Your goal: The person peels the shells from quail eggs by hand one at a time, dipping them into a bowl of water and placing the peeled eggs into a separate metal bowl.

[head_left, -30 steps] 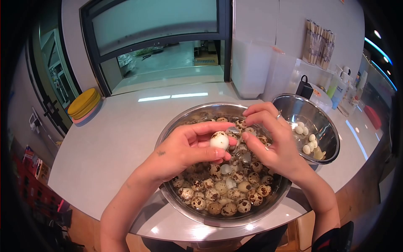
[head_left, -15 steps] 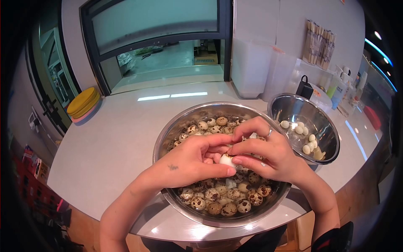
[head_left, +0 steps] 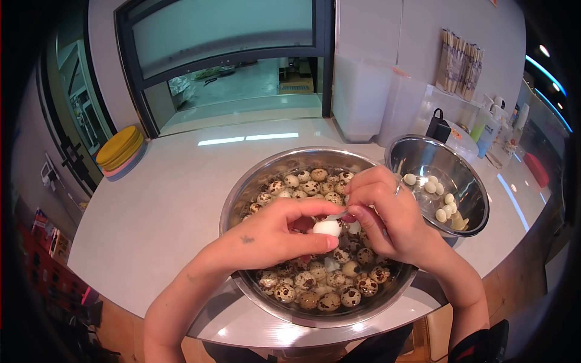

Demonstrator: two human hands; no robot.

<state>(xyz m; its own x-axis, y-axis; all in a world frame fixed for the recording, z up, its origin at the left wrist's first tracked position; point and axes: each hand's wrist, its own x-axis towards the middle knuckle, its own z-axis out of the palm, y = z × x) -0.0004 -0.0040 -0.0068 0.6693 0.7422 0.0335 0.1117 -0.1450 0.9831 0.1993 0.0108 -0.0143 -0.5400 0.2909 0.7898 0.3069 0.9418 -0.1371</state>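
Observation:
My left hand (head_left: 275, 235) grips a white quail egg (head_left: 327, 228) between thumb and fingers, above a large steel bowl (head_left: 229, 209). The egg's visible side is smooth and bare of shell. Close beside it, my right hand (head_left: 387, 215) is closed in a pinch on a thin pale piece of eggshell (head_left: 345, 213); its far end reaches my left index finger. Speckled quail eggs (head_left: 330, 301) fill the bowl, sitting in water, with a few white shell bits among them. Both hands hide the bowl's middle.
To the right stands a smaller steel bowl (head_left: 481, 209) holding several peeled eggs (head_left: 430, 187). Behind are tall translucent containers (head_left: 362, 100), a black box with a loop (head_left: 438, 127) and pump bottles (head_left: 487, 133). Yellow round lids (head_left: 121, 148) are stacked at the counter's left.
My right hand has drawn back slightly to the right from the egg, a pale shell piece in its fingertips. The brown speckled shell patch on the egg no longer shows.

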